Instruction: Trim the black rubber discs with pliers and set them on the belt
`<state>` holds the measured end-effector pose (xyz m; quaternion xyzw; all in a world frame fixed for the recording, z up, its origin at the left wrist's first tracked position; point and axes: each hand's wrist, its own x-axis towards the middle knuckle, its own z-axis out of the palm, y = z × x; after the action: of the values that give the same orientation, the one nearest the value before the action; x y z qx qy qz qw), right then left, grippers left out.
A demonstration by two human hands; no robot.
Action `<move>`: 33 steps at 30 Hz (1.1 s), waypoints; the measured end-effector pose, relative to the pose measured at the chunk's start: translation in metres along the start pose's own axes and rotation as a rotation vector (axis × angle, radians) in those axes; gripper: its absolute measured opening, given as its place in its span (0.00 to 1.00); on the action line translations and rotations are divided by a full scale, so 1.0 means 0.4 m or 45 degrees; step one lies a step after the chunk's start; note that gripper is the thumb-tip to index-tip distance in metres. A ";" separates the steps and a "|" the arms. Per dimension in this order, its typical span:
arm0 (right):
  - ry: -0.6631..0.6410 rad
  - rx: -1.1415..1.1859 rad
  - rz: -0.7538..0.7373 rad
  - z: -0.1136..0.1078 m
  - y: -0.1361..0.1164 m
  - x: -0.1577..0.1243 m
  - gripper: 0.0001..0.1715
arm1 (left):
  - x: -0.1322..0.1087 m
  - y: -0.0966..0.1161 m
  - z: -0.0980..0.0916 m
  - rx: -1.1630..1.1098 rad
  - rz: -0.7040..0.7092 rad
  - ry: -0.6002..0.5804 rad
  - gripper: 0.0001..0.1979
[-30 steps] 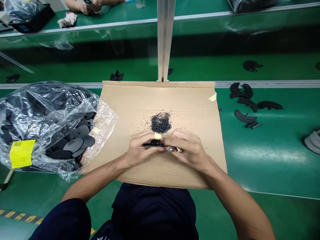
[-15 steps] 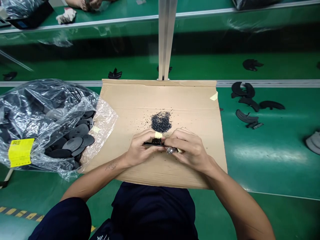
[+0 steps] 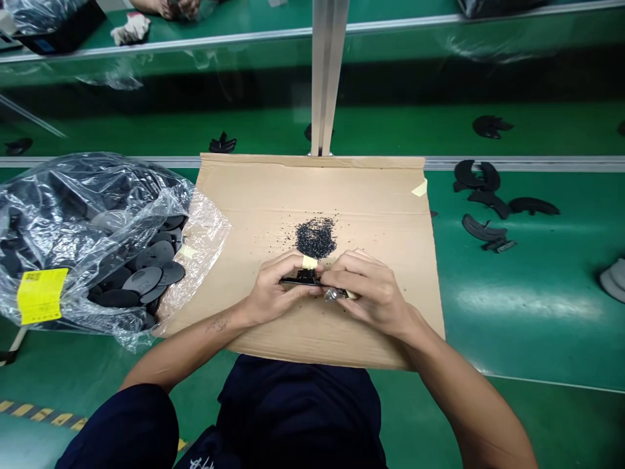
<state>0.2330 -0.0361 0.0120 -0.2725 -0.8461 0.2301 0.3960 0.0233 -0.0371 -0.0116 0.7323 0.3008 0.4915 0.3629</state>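
Note:
My left hand point(image 3: 278, 286) pinches a thin black plastic part point(image 3: 300, 281), seen nearly edge-on with raised bits on its far side. Yellowish tape wraps one of its fingers. Closed at the part's right end, my right hand point(image 3: 368, 286) grips a small tool with a shiny, clear-looking end point(image 3: 333, 294). Most of that tool is covered by the fingers, so its kind cannot be made out. Just beyond both hands lies a heap of small black scraps point(image 3: 316, 238) on the cardboard sheet point(image 3: 244, 189).
At left, a clear plastic bag point(image 3: 97, 189) with a yellow label spills black discs point(image 3: 142, 280) toward the cardboard. Curved black parts point(image 3: 484, 228) lie on the green table at right. A metal post point(image 3: 328, 78) rises behind the cardboard. Another person's hands point(image 3: 178, 8) show across the bench.
The camera view has shifted very slightly. Both hands keep the same hold on the black part and the tool, with no clear movement.

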 end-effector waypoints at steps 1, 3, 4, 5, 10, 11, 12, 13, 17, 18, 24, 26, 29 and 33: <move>0.008 0.008 -0.003 0.000 0.000 0.001 0.08 | 0.001 0.000 0.000 -0.003 0.006 -0.003 0.10; 0.026 0.025 -0.007 0.002 0.002 0.001 0.07 | 0.001 0.001 0.000 -0.004 0.011 -0.009 0.10; 0.032 0.033 -0.007 0.004 0.003 0.001 0.07 | 0.001 0.001 0.001 -0.005 0.013 -0.010 0.10; 0.034 0.044 -0.006 0.006 0.004 0.000 0.06 | 0.000 0.001 0.001 -0.007 0.015 -0.008 0.11; 0.105 0.091 0.087 0.018 0.003 -0.003 0.05 | -0.004 -0.004 0.001 -0.076 -0.085 0.057 0.12; 0.130 0.089 0.122 0.020 0.001 -0.002 0.07 | -0.003 -0.006 0.001 -0.112 -0.170 0.099 0.12; 0.153 0.084 0.163 0.023 -0.001 0.000 0.08 | -0.002 -0.010 0.001 -0.158 -0.271 0.147 0.13; 0.173 0.080 0.211 0.026 -0.003 0.002 0.10 | 0.000 -0.014 0.002 -0.210 -0.375 0.197 0.14; 0.235 0.105 0.453 0.038 -0.007 0.013 0.15 | 0.009 -0.029 0.005 -0.424 -0.657 0.321 0.21; 0.237 0.127 0.511 0.041 -0.007 0.016 0.16 | 0.011 -0.030 0.007 -0.464 -0.697 0.337 0.22; 0.163 0.202 0.575 0.059 -0.004 0.013 0.17 | 0.012 -0.014 0.005 -0.458 -0.665 0.347 0.18; 0.168 0.173 0.499 0.063 -0.003 0.008 0.12 | 0.011 -0.006 0.001 -0.392 -0.574 0.320 0.16; 0.180 0.110 0.366 0.063 -0.002 0.000 0.06 | 0.008 0.002 -0.005 -0.324 -0.481 0.252 0.15; 0.197 0.029 0.192 0.057 0.004 -0.007 0.11 | 0.010 0.005 -0.013 -0.249 -0.356 0.136 0.16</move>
<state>0.2169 -0.0408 -0.0037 -0.3478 -0.7875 0.2470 0.4448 0.0198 -0.0339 -0.0064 0.6173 0.3695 0.5013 0.4808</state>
